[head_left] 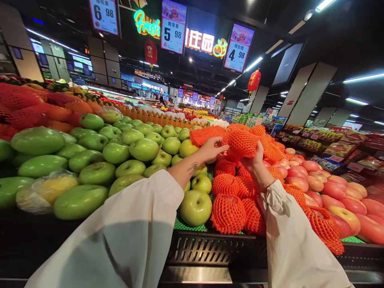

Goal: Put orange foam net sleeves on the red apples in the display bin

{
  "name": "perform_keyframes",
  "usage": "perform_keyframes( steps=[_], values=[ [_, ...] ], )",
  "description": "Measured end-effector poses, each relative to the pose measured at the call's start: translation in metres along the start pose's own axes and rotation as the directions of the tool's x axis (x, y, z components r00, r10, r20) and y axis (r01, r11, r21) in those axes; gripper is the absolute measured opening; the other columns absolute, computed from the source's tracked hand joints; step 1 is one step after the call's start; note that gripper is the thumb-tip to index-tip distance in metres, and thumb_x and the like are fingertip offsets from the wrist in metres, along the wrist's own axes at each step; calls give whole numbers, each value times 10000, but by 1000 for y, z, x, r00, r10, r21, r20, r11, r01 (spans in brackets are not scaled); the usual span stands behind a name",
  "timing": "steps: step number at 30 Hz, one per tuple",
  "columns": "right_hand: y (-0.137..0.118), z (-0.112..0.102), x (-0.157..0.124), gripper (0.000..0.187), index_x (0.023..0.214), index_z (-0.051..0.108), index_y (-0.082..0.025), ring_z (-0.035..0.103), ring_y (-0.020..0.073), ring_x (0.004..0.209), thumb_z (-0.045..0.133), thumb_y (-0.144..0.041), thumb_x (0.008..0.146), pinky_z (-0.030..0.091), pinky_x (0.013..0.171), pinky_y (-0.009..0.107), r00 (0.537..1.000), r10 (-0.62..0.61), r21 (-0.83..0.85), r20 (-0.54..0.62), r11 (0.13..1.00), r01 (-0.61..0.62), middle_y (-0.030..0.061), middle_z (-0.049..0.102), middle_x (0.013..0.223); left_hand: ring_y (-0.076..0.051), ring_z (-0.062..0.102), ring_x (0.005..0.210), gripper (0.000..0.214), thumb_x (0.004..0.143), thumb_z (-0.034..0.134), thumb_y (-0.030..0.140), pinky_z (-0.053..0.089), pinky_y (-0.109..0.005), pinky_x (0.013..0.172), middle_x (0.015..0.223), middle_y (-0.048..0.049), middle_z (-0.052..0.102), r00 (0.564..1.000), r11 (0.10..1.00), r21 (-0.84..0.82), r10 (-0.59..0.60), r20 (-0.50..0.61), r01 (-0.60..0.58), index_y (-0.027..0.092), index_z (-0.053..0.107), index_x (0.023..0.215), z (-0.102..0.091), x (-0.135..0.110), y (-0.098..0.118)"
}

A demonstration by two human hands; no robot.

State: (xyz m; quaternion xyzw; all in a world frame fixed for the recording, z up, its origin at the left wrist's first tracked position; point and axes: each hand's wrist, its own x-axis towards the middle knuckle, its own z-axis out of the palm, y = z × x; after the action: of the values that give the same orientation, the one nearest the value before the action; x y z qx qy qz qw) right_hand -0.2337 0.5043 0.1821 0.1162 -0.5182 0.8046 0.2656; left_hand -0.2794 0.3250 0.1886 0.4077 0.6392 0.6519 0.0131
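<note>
the right hand [255,158] is bent around a netted fruit [243,144] in orange foam mesh, with its digits against the right side and underside; most of the fingertips are hidden behind it. the left hand [211,149] is just left of that fruit, thumb reaching toward it and fingers loosely bent; i cannot tell whether they grip or touch anything.

the netted fruit is up over the middle of the fruit display [201,250], behind its slotted black front edge. below and around it, more mesh-covered fruits [229,214] run back from that front edge in a band. along the band's left side are green apples [195,208], with a bit of green matting [187,225] showing near the front edge. to the right, toward the display's front right corner, are bare red apples [318,182], with 1 mesh-covered piece [324,230] among them.

2 pale sleeves [132,224] cross the front edge. farther left, larger green fruits [81,200] lie beside a plastic-wrapped yellow piece [49,192]. overhead, 3 price signs [173,30] show 6.98, 5.98 and 4.98, with 2 red lanterns [254,81] between and beside them.
</note>
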Motion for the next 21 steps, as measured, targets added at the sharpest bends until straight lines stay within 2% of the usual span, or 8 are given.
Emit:
perform_keyframes(
  steps=[4,6,8,11,13,15,18,21],
  values=[
    [-2,2,-4,403,938,632,-269,673,244,957,658,-606,720,588,724,354,998,-25,-48,-53,999,22,11,707,863,-110,497,667,235,810,670,89,425,-267,708,678,32,524,996,979,203,2,-92,17,176,487,691,-2,2,-8],
    [-3,4,-7,390,934,627,-265,670,242,972,673,-585,716,585,723,343,998,-15,-84,-60,996,10,13,708,863,-133,555,742,162,791,691,104,467,-301,767,838,-26,616,996,963,270,0,-89,24,154,547,846,-2,1,-11],
    [-5,7,-9,354,890,617,-260,669,241,984,697,-545,697,586,727,335,998,7,-110,-70,994,-15,14,709,855,-192,624,914,464,730,751,127,506,-364,867,1148,-132,634,996,946,322,63,-57,-42,136,532,1139,-2,-3,-11],
    [-4,12,-13,300,818,603,-256,670,262,1019,728,-470,649,597,760,352,994,91,-147,-58,984,-98,25,718,855,-315,514,1316,952,616,829,134,436,-465,1092,1503,-209,423,963,869,416,259,79,-268,187,353,1438,0,-10,-6],
    [-3,16,-17,291,796,603,-254,669,279,1053,753,-420,609,601,799,370,983,180,-195,-29,964,-182,31,722,849,-342,435,1410,1008,596,839,138,382,-490,1158,1534,-191,405,937,813,467,316,151,-349,209,343,1471,0,-14,-3],
    [-4,20,-21,316,799,616,-251,669,288,1080,789,-391,575,602,833,382,971,241,-232,9,945,-232,31,728,850,-351,489,1366,970,600,846,164,412,-499,1138,1501,-170,464,935,784,510,311,169,-353,213,386,1453,-1,-15,-1],
    [-9,22,-26,395,897,659,-250,669,289,1110,817,-477,614,602,858,407,961,264,-221,80,945,-241,38,745,894,-357,550,1298,917,604,860,222,459,-499,1084,1455,-148,527,947,777,549,306,101,-309,224,425,1410,-3,-14,0],
    [-16,17,-23,488,966,682,-232,680,285,1091,726,-650,717,601,849,419,951,286,-179,119,948,-263,71,750,903,-375,562,1270,903,607,869,270,476,-505,1045,1415,-162,550,956,795,562,293,-23,-230,225,411,1384,-4,-14,0]
  ],
)
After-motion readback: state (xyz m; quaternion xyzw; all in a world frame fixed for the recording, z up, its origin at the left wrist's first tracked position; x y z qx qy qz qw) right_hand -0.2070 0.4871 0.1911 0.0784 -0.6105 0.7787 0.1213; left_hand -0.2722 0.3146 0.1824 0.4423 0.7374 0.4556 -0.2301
